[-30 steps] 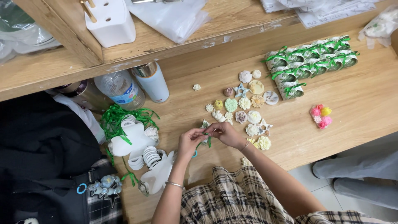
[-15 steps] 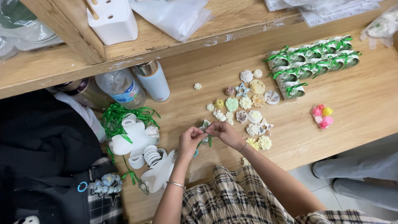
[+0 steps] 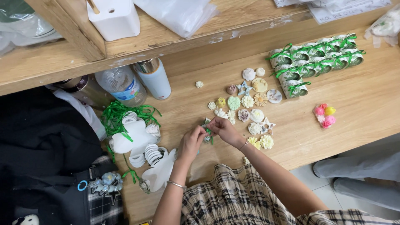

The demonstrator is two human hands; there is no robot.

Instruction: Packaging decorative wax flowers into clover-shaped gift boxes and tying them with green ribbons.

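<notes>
Near the middle of the frame, slightly below centre, both hands meet over the wooden tabletop (image 3: 358, 108) on one small piece wrapped in green ribbon (image 3: 207, 130). The left hand (image 3: 191, 143) comes up from the lower left, the right hand (image 3: 223, 128) from the lower right, so the piece sits pinched between the two grips, fingertips closed on it from either side. Its shape is mostly hidden by the fingers; the ribbon's loose end hangs toward the lower edge of the frame. The right hand lies a little higher and nearer to the spread of small moulded flowers and shells (image 3: 248, 102) just to its upper right. Finished ribbon-tied pieces stand in rows (image 3: 312, 62) at the upper right, well apart. Loose green ribbon and white paper cutouts (image 3: 133, 129) lie to the left, nearer the left hand.
</notes>
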